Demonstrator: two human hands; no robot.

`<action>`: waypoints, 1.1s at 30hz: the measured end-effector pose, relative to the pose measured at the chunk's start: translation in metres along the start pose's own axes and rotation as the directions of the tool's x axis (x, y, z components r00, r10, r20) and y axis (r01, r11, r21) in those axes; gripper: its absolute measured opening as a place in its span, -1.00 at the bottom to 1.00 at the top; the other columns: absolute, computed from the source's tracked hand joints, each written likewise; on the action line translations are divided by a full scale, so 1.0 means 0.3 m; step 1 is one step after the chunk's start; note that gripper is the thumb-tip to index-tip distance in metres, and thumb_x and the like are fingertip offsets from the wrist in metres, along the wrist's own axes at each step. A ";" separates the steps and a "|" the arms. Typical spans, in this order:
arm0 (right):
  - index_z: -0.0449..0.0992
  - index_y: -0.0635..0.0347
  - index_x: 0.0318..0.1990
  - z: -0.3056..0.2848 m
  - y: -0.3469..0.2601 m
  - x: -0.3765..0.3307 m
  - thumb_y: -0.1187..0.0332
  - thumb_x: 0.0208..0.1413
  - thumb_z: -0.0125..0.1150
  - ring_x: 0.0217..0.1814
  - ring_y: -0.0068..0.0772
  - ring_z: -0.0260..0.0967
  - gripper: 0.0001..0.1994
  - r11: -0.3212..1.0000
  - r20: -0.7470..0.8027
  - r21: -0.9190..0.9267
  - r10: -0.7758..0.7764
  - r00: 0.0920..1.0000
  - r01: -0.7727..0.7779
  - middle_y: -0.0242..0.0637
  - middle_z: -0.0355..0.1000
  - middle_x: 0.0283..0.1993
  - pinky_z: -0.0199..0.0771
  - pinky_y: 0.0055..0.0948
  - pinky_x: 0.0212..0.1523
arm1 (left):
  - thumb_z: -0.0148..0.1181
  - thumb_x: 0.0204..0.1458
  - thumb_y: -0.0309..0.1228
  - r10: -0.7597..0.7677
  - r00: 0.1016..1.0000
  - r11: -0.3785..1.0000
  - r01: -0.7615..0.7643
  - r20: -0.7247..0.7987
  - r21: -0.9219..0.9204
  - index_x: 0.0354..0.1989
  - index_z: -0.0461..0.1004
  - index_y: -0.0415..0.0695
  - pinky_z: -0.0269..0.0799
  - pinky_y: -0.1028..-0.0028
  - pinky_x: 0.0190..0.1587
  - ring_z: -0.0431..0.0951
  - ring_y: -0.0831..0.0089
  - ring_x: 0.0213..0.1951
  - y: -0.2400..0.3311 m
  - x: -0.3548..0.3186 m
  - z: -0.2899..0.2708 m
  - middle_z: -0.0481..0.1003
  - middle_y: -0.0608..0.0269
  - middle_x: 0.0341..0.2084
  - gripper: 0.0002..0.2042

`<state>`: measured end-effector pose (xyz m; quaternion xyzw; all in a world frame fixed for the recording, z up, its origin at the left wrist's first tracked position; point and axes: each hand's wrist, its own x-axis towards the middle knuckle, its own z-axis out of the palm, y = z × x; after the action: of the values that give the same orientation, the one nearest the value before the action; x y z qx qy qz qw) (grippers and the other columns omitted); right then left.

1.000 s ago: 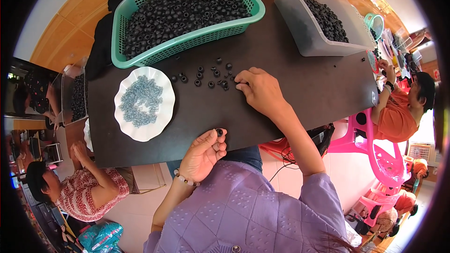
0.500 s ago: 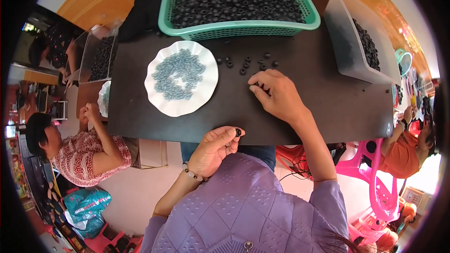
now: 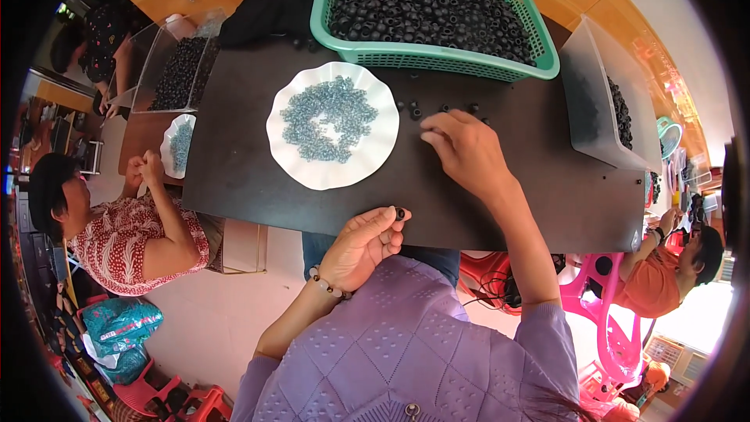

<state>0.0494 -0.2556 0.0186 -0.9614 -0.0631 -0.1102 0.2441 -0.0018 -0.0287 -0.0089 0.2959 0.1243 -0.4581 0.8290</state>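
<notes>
My left hand is at the table's near edge, thumb and forefinger closed on a small black ring-shaped piece whose hole shows. Over the table, my right hand is bent, thumb and forefinger slightly apart at the blurred tips, and I see nothing between them. Just beyond it lie several loose black pieces, partly hidden by the hand. To its left stands a white scalloped plate, with small translucent blue-grey pieces spread around a bare middle patch.
A green basket heaped with black pieces stands at the back of the dark table. At right is a clear bin of black pieces; black cloth lies at back left. Other people sit left and right.
The view has shifted, so the plate and basket appear farther right. My right hand's fingertips have loosened from a pinch. The left hand still holds its black piece.
</notes>
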 end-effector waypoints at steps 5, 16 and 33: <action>0.57 0.14 -0.31 0.073 -0.138 0.139 0.47 0.00 0.17 -0.24 -0.14 0.41 -0.89 0.927 -0.042 0.164 -0.335 0.941 0.337 -0.22 0.44 -0.35 0.43 -0.22 -0.28 | 0.10 0.19 -0.30 0.002 1.000 0.999 -0.002 0.006 0.044 -0.17 0.49 -0.21 0.41 0.56 -0.26 0.44 0.61 -0.40 -0.008 0.000 -0.005 0.46 0.42 -0.41 -0.77; 0.61 0.08 -0.36 0.224 -0.230 0.266 0.43 -0.06 0.20 -0.15 -0.23 0.37 -0.90 0.902 0.121 0.065 -0.433 0.893 0.428 -0.32 0.44 -0.34 0.43 -0.28 -0.16 | 0.08 0.19 -0.31 0.022 1.000 1.000 -0.022 0.012 0.005 -0.17 0.49 -0.23 0.41 0.56 -0.25 0.45 0.61 -0.40 -0.013 -0.013 -0.018 0.48 0.40 -0.44 -0.77; 0.53 0.18 -0.42 0.210 -0.190 0.223 0.41 -0.05 0.20 -0.23 -0.17 0.38 -0.94 0.922 -0.054 0.134 -0.360 0.931 0.364 -0.24 0.43 -0.40 0.42 -0.26 -0.22 | 0.10 0.19 -0.30 0.021 1.000 1.000 -0.021 0.013 -0.015 -0.11 0.48 -0.20 0.41 0.59 -0.25 0.45 0.61 -0.39 -0.007 -0.018 -0.005 0.48 0.40 -0.40 -0.77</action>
<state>0.1156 -0.1707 0.0069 -0.9117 -0.2438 -0.1624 0.2880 -0.0063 -0.0250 -0.0085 0.2879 0.1191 -0.4503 0.8367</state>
